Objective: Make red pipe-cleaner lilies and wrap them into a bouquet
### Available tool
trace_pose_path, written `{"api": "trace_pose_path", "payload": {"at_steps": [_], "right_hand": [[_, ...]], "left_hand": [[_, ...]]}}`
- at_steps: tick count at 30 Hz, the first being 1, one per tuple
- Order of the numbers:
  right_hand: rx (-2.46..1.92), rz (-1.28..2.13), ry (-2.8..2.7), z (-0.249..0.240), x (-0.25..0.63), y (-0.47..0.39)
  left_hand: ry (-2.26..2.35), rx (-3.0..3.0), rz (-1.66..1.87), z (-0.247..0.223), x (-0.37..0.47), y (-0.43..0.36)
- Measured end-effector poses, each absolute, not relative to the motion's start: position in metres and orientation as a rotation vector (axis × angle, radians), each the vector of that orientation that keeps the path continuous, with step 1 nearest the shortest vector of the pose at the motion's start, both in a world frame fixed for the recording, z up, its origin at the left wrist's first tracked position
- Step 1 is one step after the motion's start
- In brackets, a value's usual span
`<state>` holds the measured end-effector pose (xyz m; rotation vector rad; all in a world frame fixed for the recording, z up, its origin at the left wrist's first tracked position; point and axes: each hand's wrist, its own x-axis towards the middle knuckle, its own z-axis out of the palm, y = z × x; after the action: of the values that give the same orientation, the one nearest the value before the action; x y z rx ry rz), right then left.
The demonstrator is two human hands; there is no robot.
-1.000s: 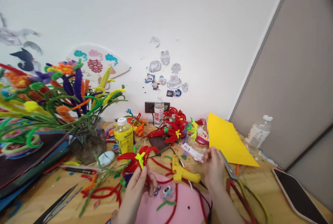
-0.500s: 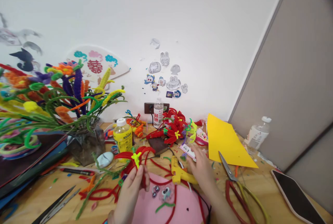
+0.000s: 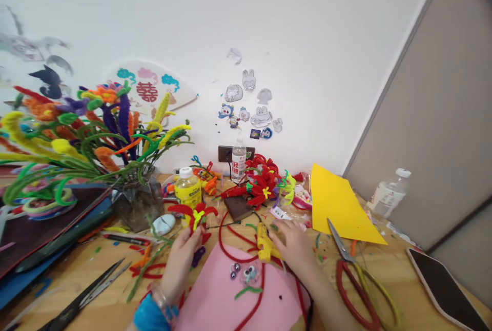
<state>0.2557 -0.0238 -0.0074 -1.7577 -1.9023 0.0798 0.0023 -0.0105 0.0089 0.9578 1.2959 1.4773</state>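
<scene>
My left hand, with a blue cuff at the wrist, pinches a red pipe-cleaner flower with a yellow-green centre. It holds the flower upright in front of the yellow-labelled bottle. My right hand is at a yellow glue gun, its fingers curled about the handle side; the grip is partly hidden. Beneath lies a pink sheet. On it are a small clear piece with googly eyes, shiny dark beads, a short green pipe cleaner and a long red pipe cleaner.
Black scissors lie left; red-and-yellow-handled scissors lie right, against yellow paper. A phone is far right. A vase of pipe-cleaner flowers, a yellow-labelled bottle and red flowers stand behind.
My left hand has moved left and up with the red flower, off the pink sheet. My right hand has come closer to the glue gun, which has turned slightly. The view has shifted a little.
</scene>
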Motion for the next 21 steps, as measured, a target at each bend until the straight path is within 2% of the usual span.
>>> {"api": "trace_pose_path", "payload": {"at_steps": [5,12,17,21], "right_hand": [[-1.791,0.245,-2.138,0.002,0.250,-0.035],[-1.823,0.276,-2.246,0.005,0.252,-0.038],[-1.783,0.278,-2.149,-0.004,0.251,-0.033],[-1.658,0.303,-1.926,-0.009,0.258,-0.025]], "left_hand": [[1.259,1.119,1.556,0.028,-0.024,-0.001],[1.349,1.196,1.539,0.032,-0.040,-0.001],[1.617,1.412,1.425,0.040,-0.037,-0.004],[1.662,1.491,1.370,0.040,-0.031,-0.004]]}}
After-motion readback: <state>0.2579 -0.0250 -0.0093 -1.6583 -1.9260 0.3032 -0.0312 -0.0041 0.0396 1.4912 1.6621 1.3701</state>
